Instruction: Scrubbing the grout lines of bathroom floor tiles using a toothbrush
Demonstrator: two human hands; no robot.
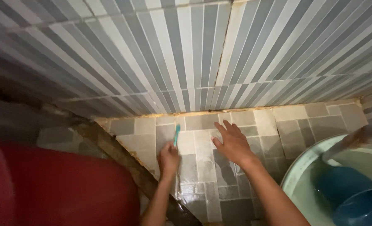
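Slim teal brush (177, 134) upright, gripped in left hand (169, 159) fist; right hand (233, 143) spread flat on wet grey-beige floor tiles (202, 167); striped glazed wall tiles (186, 54) beyond.

Nothing here in the way of packages, labels, signs or screens — none anywhere in view.
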